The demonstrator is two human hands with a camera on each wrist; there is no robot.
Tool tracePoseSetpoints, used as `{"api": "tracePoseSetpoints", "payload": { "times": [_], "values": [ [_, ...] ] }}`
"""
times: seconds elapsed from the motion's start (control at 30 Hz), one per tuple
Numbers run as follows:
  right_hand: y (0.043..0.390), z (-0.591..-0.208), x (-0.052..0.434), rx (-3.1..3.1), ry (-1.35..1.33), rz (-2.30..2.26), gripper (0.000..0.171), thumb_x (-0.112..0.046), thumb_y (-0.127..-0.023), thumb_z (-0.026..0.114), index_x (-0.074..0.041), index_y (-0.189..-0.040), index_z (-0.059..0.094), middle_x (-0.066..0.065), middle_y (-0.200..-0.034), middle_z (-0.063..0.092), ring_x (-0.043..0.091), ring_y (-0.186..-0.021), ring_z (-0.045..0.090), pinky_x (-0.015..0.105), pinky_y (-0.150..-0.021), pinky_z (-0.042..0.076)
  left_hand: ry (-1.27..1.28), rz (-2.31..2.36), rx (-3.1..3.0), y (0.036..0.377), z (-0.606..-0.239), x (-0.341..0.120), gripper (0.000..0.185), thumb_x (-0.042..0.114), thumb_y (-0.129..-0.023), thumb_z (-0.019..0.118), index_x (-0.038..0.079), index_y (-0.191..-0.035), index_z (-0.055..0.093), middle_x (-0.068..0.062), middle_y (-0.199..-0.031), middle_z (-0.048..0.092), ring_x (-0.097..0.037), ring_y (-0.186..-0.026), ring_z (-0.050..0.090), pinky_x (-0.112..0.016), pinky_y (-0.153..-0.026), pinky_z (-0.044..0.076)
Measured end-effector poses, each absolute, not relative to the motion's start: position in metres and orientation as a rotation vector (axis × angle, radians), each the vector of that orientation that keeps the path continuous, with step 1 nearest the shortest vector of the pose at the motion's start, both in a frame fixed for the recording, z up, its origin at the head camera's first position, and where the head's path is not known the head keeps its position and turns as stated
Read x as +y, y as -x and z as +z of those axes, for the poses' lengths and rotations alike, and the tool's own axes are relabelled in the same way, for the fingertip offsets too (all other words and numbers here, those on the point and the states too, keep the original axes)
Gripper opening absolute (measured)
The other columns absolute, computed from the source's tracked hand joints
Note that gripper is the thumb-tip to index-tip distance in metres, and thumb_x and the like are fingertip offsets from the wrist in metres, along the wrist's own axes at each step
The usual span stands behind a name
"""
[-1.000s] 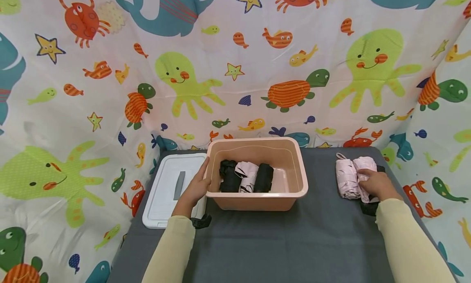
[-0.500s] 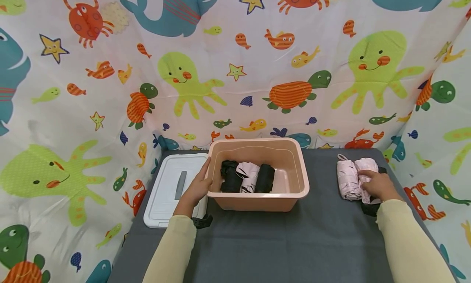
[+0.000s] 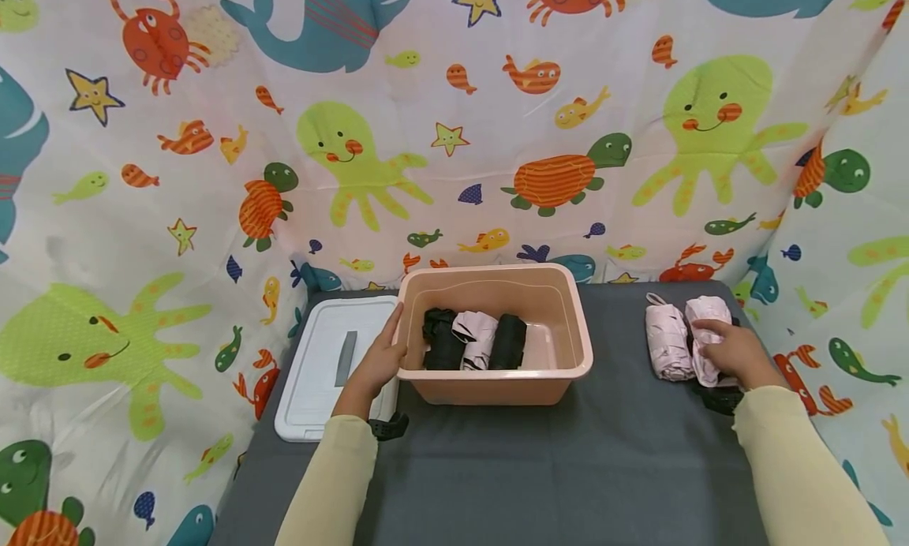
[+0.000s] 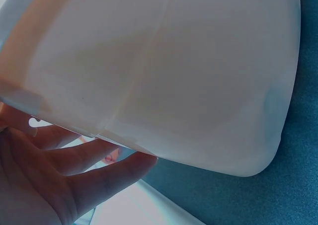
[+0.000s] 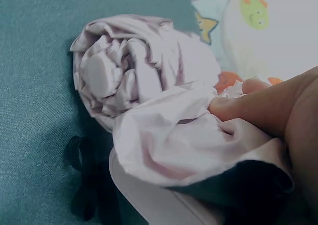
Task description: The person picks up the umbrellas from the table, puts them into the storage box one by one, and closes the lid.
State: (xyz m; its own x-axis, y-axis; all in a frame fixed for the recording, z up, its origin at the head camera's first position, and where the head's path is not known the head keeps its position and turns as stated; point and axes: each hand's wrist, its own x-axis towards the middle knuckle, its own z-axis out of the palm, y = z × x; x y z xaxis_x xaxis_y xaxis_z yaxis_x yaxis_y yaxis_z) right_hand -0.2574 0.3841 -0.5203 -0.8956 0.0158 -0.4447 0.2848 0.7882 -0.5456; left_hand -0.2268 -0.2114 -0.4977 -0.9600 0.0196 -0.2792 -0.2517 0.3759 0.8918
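Observation:
In the head view, two pink rolled folding umbrellas lie side by side at the table's right. My right hand (image 3: 735,353) pinches the fabric of the right-hand pink umbrella (image 3: 708,313). The other pink umbrella (image 3: 667,342), with a wrist loop at its far end, lies just left of it. A round pale end shows inside a pink roll (image 5: 102,76) in the right wrist view. My left hand (image 3: 375,368) rests on the left side of the peach plastic bin (image 3: 497,388), fingers extended against its wall. Inside the bin are a black bundle (image 3: 443,345), a pink-and-black umbrella (image 3: 476,337) and a black roll (image 3: 509,342).
A white lid (image 3: 312,372) with a grey handle lies left of the bin, partly under my left arm. Something black (image 3: 735,322) shows behind the right-hand pink umbrella. A sea-animal curtain (image 3: 454,207) bounds the grey table (image 3: 554,475) at the back and sides.
My right hand has shifted slightly right and away from me with the pink umbrella, widening the gap between the two pink rolls. My left hand stays at the bin.

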Motion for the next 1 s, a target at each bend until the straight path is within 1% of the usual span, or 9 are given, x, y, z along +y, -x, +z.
{"api": "tracePoseSetpoints", "payload": {
  "times": [0.03,0.13,0.2,0.3,0.43,0.57,0.67,0.87,1.0],
  "values": [
    [0.256,-0.519,0.383,2.57,-0.213,-0.876,0.067,-0.026,-0.092,0.054,-0.006,-0.15,0.029,0.048,-0.141,0.016,0.055,-0.11,0.031,0.049,-0.075,0.045,0.202,1.617,2.394,0.227,-0.498,-0.211,0.076,0.011,-0.096,0.043,0.056,-0.148,0.011,0.001,-0.163,0.013,-0.034,-0.147,0.022,-0.065,-0.11,0.026],
    [0.254,-0.515,0.382,2.617,-0.162,-0.854,0.064,-0.028,-0.094,0.052,-0.006,-0.15,0.031,0.047,-0.141,0.019,0.058,-0.115,0.031,0.061,-0.083,0.044,0.201,1.628,2.388,0.227,-0.499,-0.212,0.075,0.012,-0.096,0.044,0.057,-0.148,0.012,0.001,-0.163,0.014,-0.034,-0.147,0.023,-0.065,-0.109,0.028],
    [0.253,-0.513,0.381,2.631,-0.139,-0.843,0.064,-0.03,-0.094,0.051,-0.006,-0.15,0.031,0.047,-0.141,0.019,0.06,-0.119,0.029,0.069,-0.089,0.039,0.195,1.634,2.383,0.227,-0.5,-0.212,0.074,0.014,-0.097,0.045,0.057,-0.148,0.011,0.001,-0.163,0.014,-0.035,-0.147,0.023,-0.066,-0.108,0.028],
    [0.254,-0.511,0.379,2.626,-0.129,-0.859,0.065,-0.032,-0.095,0.05,-0.008,-0.151,0.03,0.046,-0.144,0.018,0.062,-0.124,0.025,0.073,-0.093,0.033,0.195,1.643,2.376,0.227,-0.501,-0.212,0.074,0.015,-0.097,0.046,0.057,-0.148,0.011,0.001,-0.163,0.014,-0.034,-0.147,0.022,-0.067,-0.108,0.027],
    [0.255,-0.509,0.375,2.606,-0.147,-0.897,0.067,-0.039,-0.095,0.05,-0.012,-0.152,0.028,0.043,-0.148,0.014,0.063,-0.128,0.021,0.075,-0.094,0.031,0.193,1.634,2.381,0.227,-0.5,-0.212,0.074,0.016,-0.097,0.046,0.057,-0.148,0.011,0.002,-0.164,0.013,-0.035,-0.147,0.022,-0.067,-0.108,0.026],
    [0.255,-0.506,0.37,2.593,-0.171,-0.952,0.068,-0.042,-0.095,0.05,-0.015,-0.153,0.026,0.041,-0.15,0.011,0.06,-0.127,0.022,0.071,-0.093,0.036,0.188,1.628,2.388,0.227,-0.5,-0.212,0.075,0.02,-0.096,0.05,0.057,-0.148,0.01,0.002,-0.164,0.012,-0.035,-0.148,0.02,-0.068,-0.108,0.025],
    [0.255,-0.503,0.366,2.587,-0.179,-0.979,0.067,-0.041,-0.096,0.049,-0.015,-0.153,0.026,0.04,-0.151,0.009,0.058,-0.126,0.022,0.069,-0.092,0.038,0.186,1.629,2.387,0.228,-0.5,-0.212,0.075,0.019,-0.096,0.049,0.056,-0.148,0.01,0.001,-0.164,0.012,-0.035,-0.148,0.021,-0.068,-0.108,0.025],
    [0.252,-0.494,0.356,2.573,-0.16,-0.996,0.067,-0.041,-0.096,0.05,-0.016,-0.153,0.026,0.039,-0.152,0.008,0.059,-0.129,0.019,0.069,-0.094,0.037,0.203,1.635,2.377,0.228,-0.501,-0.213,0.076,0.017,-0.096,0.049,0.058,-0.147,0.011,0.002,-0.164,0.013,-0.035,-0.148,0.021,-0.068,-0.108,0.025],
    [0.249,-0.487,0.35,2.587,-0.12,-1.004,0.066,-0.036,-0.096,0.052,-0.015,-0.153,0.027,0.039,-0.152,0.009,0.057,-0.127,0.022,0.066,-0.092,0.04,0.203,1.638,2.381,0.228,-0.501,-0.212,0.077,0.018,-0.095,0.051,0.059,-0.147,0.011,0.002,-0.164,0.013,-0.035,-0.148,0.021,-0.068,-0.108,0.025]
  ]
}}
